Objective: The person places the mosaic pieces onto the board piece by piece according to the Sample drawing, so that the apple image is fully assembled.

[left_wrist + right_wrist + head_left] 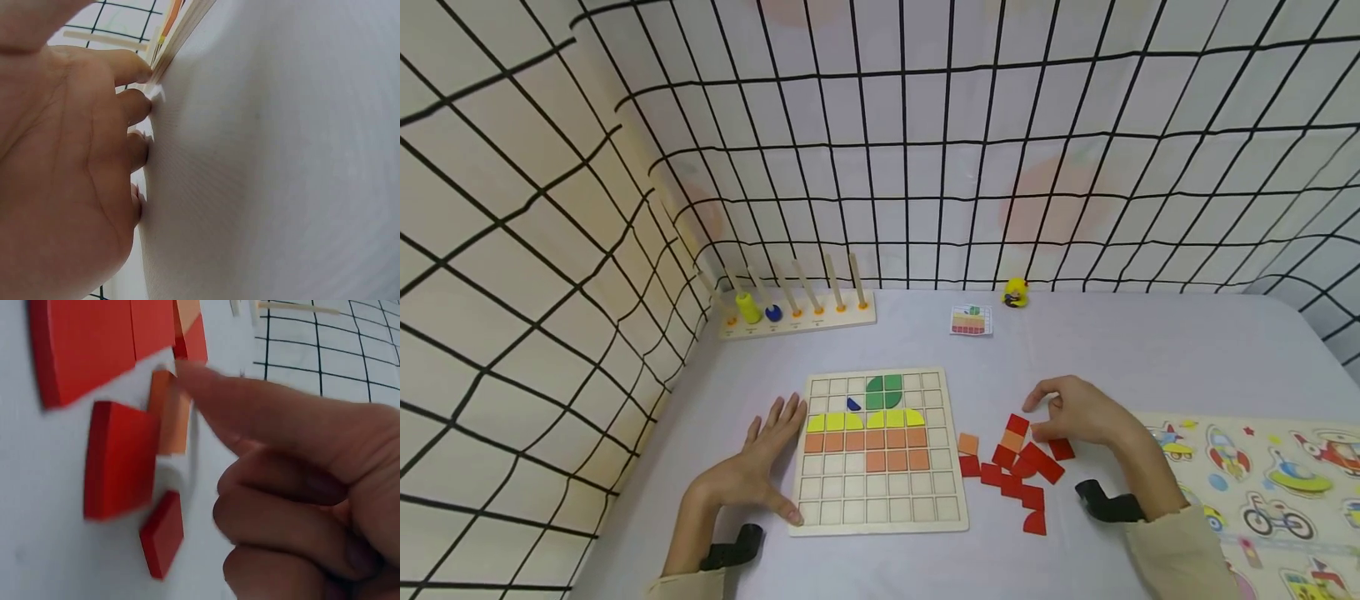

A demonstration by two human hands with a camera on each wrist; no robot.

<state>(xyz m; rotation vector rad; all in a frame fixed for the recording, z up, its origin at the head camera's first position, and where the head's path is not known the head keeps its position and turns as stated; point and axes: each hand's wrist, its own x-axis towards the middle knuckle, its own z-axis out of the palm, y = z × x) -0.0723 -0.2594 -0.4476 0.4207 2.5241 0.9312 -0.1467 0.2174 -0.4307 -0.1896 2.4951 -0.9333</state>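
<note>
A wooden grid board [833, 510] holds green quarter-circle tiles [876, 400], a blue tile [853, 404], a yellow row [876, 420] and orange square tiles [897, 460]. My left hand [752, 467] is spread along the board's left edge, thumb at the lower left corner; its palm and fingertips on the white surface show in the left wrist view. My right hand [1082, 412] is over loose red tiles [1041, 462]. Its thumb is extended beside an orange tile [172, 415], the other fingers bent, with nothing visible between them. A red tile [122, 462] lies close by.
Behind the board stand a peg stand [797, 321], a small pattern card [972, 320] and a yellow duck toy [1015, 292]. A picture puzzle board [1285, 483] lies at the right, partly behind the right forearm. Black wire mesh [910, 150] borders the table.
</note>
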